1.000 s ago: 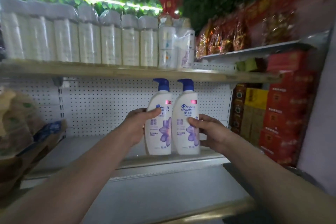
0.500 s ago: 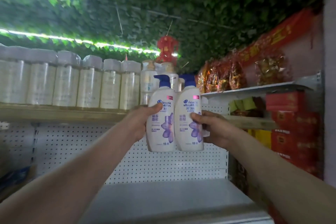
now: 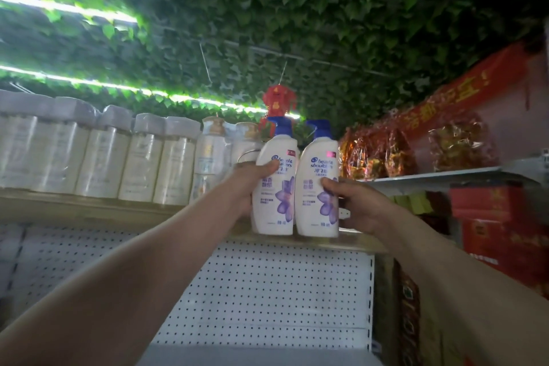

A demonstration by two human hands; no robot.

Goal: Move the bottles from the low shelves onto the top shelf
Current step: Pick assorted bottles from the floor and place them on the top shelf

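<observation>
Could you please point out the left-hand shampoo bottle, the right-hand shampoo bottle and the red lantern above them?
left shampoo bottle (image 3: 274,202): head view, lower white body.
right shampoo bottle (image 3: 316,202): head view, label middle.
red lantern (image 3: 277,99): head view, its red body.

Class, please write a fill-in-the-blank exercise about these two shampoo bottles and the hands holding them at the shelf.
1. Each of the two hands holds one shampoo ____.
2. The pump on the left bottle is coloured ____.
3. The right hand grips the right bottle, whose label shows a ____ flower.
4. The left hand holds its bottle at the wooden ____.

Missing words: bottle; blue; purple; shelf
</observation>
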